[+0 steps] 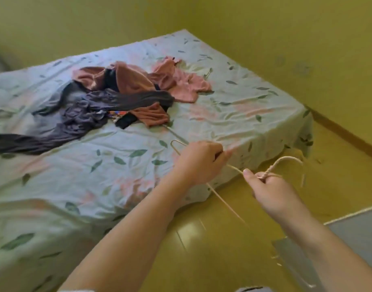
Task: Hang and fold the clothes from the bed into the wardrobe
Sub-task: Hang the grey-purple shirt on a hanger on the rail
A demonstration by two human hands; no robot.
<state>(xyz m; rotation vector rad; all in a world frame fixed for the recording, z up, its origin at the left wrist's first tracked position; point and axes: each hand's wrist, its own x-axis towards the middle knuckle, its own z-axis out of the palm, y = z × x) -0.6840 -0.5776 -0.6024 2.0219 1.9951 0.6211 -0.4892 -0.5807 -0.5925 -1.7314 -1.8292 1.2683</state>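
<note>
Right hand (271, 186) is curled tight round the hanger (273, 165) just under its hook, left hand (199, 159) grips its wire over the bed (117, 175) edge, and the clothes (109, 95) lie heaped farther up the bed.

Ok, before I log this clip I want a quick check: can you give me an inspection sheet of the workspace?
Surface: bed, leaf-print sheet, rumpled.
Job's things: clothes pile, pink and purple, unfolded; cream hanger held off the bed's edge.
Clutter: thin wire running from under the pile toward the left hand; whether it belongs to the held hanger is unclear.
Grippers: left hand grips hanger wire; right hand grips the twisted neck.
Cables: nothing seen.
Surroundings: yellow walls, wooden floor, grey panel lower right.
</note>
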